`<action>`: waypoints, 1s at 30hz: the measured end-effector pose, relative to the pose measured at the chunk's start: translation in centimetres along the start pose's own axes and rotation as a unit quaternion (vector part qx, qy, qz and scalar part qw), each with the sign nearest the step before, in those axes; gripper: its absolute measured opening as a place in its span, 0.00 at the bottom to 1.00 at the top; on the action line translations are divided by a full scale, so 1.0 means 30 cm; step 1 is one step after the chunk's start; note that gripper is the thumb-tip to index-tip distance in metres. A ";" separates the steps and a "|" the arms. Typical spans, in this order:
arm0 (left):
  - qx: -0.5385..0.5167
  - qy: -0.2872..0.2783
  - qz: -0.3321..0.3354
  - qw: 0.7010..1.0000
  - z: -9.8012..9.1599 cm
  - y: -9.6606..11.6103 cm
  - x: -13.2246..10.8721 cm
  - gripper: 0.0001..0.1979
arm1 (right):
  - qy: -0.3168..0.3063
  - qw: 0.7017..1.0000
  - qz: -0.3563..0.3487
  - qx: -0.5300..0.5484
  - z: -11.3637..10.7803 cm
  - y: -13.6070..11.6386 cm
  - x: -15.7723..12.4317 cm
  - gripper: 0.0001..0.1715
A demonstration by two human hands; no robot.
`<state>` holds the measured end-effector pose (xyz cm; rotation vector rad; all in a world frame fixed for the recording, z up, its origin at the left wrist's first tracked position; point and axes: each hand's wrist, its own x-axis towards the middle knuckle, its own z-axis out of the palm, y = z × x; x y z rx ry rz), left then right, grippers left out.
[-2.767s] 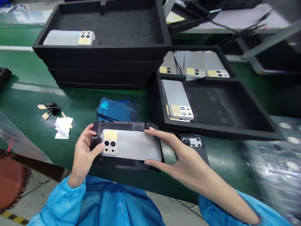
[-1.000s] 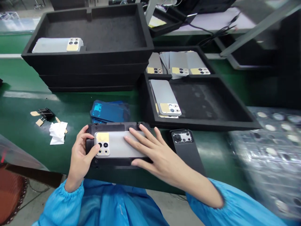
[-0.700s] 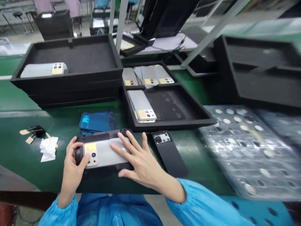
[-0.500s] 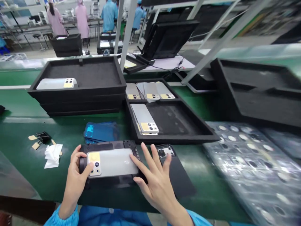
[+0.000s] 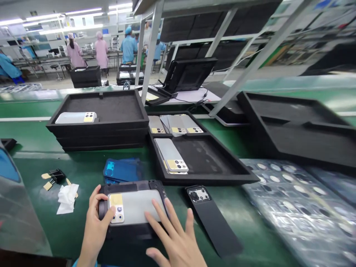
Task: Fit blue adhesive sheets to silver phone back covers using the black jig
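A silver phone back panel [image 5: 139, 207] with a yellow-covered camera corner lies in a black fixture [image 5: 130, 186] at the near edge of the green bench. My left hand [image 5: 97, 222] grips the fixture's left end, its thumb on the panel's camera corner. Spread fingers of my right hand [image 5: 175, 233] rest on the panel's right part, holding nothing. Right of the fixture lies a dark back panel [image 5: 214, 222] with a camera cutout. Blue panels [image 5: 124, 170] are stacked just behind the fixture.
Black trays [image 5: 100, 133] are stacked at the back left; another tray [image 5: 211, 180] holds silver panels. At right are a black tray [image 5: 300, 129] and clear blister sheets [image 5: 294, 200]. A tissue [image 5: 66, 198] and binder clip [image 5: 57, 175] lie left. People stand far behind.
The camera view has tilted up, so the bench things sit lower in the picture. My right hand has shifted left over the panel, uncovering more of the dark panel.
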<state>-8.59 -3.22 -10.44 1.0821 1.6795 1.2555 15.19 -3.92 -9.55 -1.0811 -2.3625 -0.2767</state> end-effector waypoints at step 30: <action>-0.077 0.207 0.114 0.969 0.051 -0.005 -0.261 0.11 | 0.057 0.909 0.250 0.329 0.070 0.093 0.186 0.12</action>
